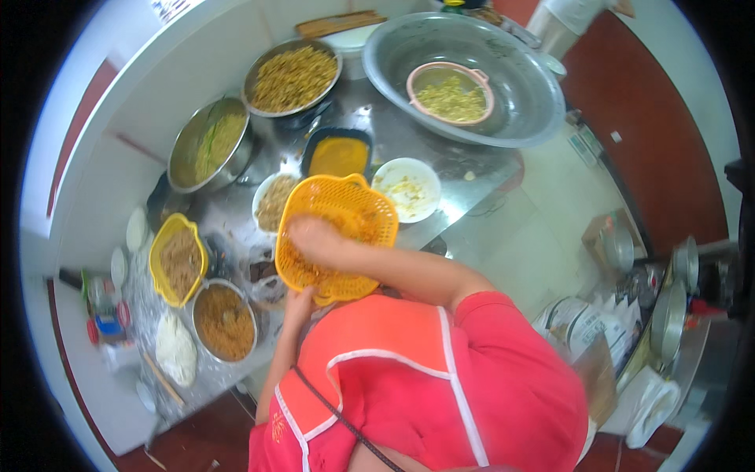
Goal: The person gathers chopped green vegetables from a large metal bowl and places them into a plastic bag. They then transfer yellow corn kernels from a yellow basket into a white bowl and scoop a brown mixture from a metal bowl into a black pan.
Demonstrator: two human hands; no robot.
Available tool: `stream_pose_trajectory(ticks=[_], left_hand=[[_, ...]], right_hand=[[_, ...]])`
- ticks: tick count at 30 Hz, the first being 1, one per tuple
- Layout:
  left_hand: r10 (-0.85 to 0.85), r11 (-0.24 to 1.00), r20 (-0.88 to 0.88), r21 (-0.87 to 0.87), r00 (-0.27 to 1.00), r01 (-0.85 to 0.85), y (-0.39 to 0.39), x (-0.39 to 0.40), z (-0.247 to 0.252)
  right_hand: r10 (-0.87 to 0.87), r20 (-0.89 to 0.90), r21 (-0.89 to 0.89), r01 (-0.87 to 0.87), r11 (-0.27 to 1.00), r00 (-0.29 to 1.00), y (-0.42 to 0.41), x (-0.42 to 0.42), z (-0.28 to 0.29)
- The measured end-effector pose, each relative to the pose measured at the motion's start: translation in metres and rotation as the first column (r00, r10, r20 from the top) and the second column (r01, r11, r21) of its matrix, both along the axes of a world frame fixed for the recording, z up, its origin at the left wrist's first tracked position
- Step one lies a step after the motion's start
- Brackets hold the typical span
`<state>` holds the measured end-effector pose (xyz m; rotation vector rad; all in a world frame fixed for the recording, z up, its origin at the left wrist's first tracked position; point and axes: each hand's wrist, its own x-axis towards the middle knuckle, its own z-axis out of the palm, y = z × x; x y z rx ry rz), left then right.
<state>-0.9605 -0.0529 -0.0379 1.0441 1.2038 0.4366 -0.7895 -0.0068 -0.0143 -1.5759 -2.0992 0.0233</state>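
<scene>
A yellow perforated plastic basket (386, 215) is tilted in front of me, with orange-brown crumbly food stuck inside. My left hand (301, 304) grips its near rim. Inside the basket is my right hand (315, 239), blurred, over the food at its left side; its fingers are not clear. Beyond the basket stands a dark square container (370, 147) of yellow liquid. A white bowl (433, 189) with food scraps sits at its right, and a white bowl (256, 206) of light brown filling at its left.
Around the steel table (460, 171) stand a large grey basin (531, 112) holding a pink strainer (486, 76), steel bowls of food, including a bowl (197, 318) of orange-brown filling, and a yellow basket (154, 259). Dough (176, 351) lies by a rolling pin (163, 379). A person (566, 23) stands far right.
</scene>
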Motion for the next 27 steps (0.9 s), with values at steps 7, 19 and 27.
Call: stream_pose_trajectory(ticks=[7,19,27], left_hand=[[0.053,0.998,0.158,-0.03,0.986,-0.049,-0.007,0.025,0.042],[0.018,1.0,0.198,0.014,0.98,-0.022,-0.001,0.02,0.026],[-0.211,0.908,0.121,0.392,0.97,0.149,0.001,-0.006,-0.007]], right_hand=[[0.058,-0.149,-0.073,-0.069,0.995,0.987,-0.021,0.034,0.011],[0.248,0.043,0.165,-0.252,0.954,0.968,-0.022,-0.002,-0.001],[0.23,-0.118,0.059,-0.225,0.973,0.966,-0.004,0.061,0.037]])
